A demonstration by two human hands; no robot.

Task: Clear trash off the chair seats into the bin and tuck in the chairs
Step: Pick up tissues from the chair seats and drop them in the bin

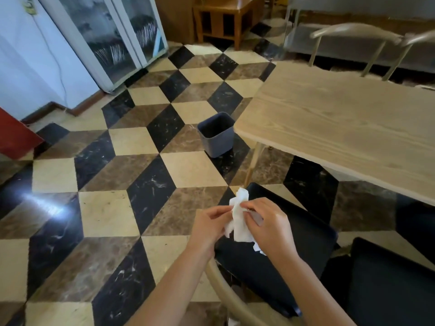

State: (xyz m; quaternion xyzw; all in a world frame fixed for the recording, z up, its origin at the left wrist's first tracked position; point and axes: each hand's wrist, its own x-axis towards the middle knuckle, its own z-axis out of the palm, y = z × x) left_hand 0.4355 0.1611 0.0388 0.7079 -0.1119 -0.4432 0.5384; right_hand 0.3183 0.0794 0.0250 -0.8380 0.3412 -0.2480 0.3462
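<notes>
- I hold a crumpled white tissue (239, 222) between both hands, above the near edge of the black chair seat (289, 250) and clear of it.
- My left hand (208, 228) pinches the tissue's left edge with curled fingertips; my right hand (268, 228) curls round its right side, thumb and fingers closed on the paper.
- It looks nearly weightless, soft and limp: the top stands up in a loose peak and the lower folds hang free, so I judge it will flop and could tear if I pull my hands apart.
- A scrap of white shows below my right wrist; it may be part of the same tissue or a second piece, the view is too poor to say.
- Best hold, I think: ball it into one palm so nothing trails.
- The grey bin (216, 135) stands open on the tiled floor (117, 142), just beside the corner of the wooden table (341, 123), well apart from my hands.
- A second dark seat (390, 285) sits to the right.
</notes>
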